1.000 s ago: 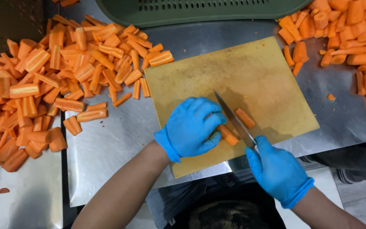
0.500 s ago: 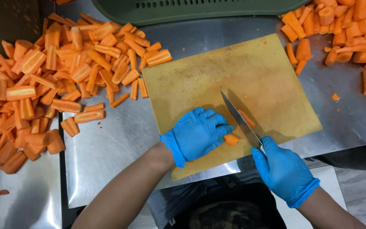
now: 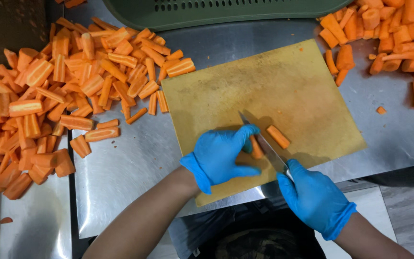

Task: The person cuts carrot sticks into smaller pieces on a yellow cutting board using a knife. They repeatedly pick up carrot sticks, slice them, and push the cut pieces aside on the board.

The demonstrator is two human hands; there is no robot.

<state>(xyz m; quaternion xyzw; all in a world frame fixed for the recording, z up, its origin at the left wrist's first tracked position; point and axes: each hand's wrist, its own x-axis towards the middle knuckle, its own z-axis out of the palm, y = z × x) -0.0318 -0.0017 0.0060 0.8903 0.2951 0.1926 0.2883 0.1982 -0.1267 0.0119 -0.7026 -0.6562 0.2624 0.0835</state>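
Note:
Both my hands wear blue gloves. My left hand (image 3: 221, 154) rests on the yellow cutting board (image 3: 283, 81) and pins a carrot piece (image 3: 255, 147) under its fingertips. My right hand (image 3: 312, 196) grips the handle of a knife (image 3: 262, 141), whose blade lies between that piece and a second, cut-off carrot piece (image 3: 278, 136) lying free on the board to the right of the blade.
A big heap of cut carrot sticks (image 3: 49, 96) covers the steel table (image 3: 135, 163) on the left. Uncut carrot chunks (image 3: 389, 38) are piled at the top right. A dark green perforated crate (image 3: 216, 9) stands at the far edge.
The knife has come down through the carrot, leaving one piece right of the blade. My left hand has shifted slightly and still holds the other piece.

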